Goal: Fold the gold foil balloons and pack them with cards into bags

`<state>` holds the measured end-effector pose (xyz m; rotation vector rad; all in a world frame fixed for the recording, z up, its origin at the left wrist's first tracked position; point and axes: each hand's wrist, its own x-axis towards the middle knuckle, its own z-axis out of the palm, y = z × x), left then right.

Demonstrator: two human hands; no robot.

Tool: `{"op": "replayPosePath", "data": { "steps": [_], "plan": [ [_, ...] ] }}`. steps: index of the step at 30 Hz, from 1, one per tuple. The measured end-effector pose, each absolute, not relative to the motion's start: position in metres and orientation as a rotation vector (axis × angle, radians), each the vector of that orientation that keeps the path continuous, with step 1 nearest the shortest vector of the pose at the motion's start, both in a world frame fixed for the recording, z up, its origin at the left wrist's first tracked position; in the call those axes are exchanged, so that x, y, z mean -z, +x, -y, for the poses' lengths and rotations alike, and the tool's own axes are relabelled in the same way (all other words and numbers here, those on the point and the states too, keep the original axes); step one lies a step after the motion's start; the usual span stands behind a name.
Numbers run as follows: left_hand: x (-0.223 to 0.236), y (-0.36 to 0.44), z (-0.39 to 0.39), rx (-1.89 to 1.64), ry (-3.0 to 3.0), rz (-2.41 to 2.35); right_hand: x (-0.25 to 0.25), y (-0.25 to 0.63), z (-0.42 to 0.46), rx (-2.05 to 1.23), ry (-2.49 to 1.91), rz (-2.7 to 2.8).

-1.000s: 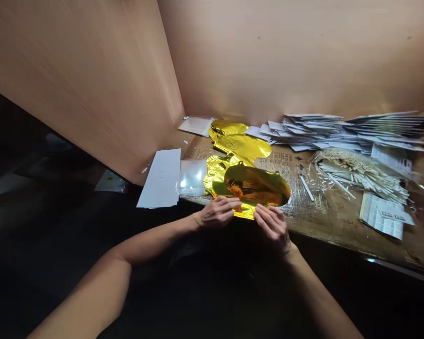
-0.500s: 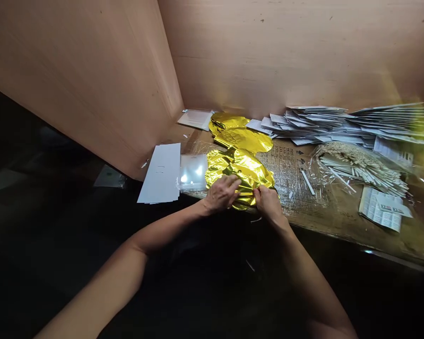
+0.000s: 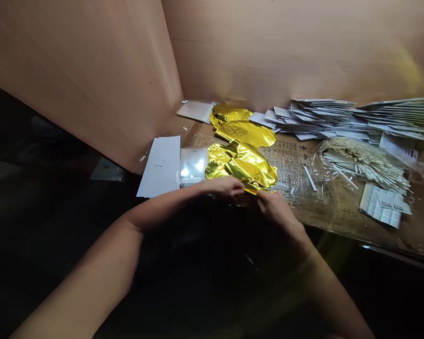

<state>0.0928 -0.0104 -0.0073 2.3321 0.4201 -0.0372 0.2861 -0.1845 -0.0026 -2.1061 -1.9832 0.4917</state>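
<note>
A stack of shiny gold foil balloons [image 3: 247,162], flat and crinkled, lies at the table's front edge. Just in front of it, my left hand [image 3: 228,186] pinches one side of a narrow folded gold foil balloon [image 3: 253,191]. The other side is gripped by my right hand [image 3: 273,205], whose fingertips are partly hidden. Behind, a second pile of flat gold foil balloons [image 3: 245,133] rests on the table. Clear plastic bags [image 3: 193,165] lie left of the front stack, beside white cards [image 3: 159,167] that overhang the edge.
Many white printed packets [image 3: 321,120] lean in rows along the back wall. White paper straws [image 3: 374,165] spill from a clear bag at right, near a printed leaflet [image 3: 379,207]. A loose straw [image 3: 310,179] lies on the taped cardboard. A wooden panel [image 3: 127,84] closes the left side.
Both hands have come off the top of the front stack toward me, drawing a gold foil piece to the table edge. The right hand has shifted slightly right and lower.
</note>
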Motion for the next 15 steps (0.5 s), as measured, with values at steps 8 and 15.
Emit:
{"op": "replayPosePath", "data": {
  "steps": [8,15],
  "plan": [
    [0.013,0.075,0.045,-0.673,1.544,-0.88,-0.007,0.34,0.12,-1.125,-2.006,1.596],
    [0.047,0.082,0.11,-0.61,0.857,-0.648,0.009,0.262,0.189,-1.304,-1.519,1.036]
  ]
}}
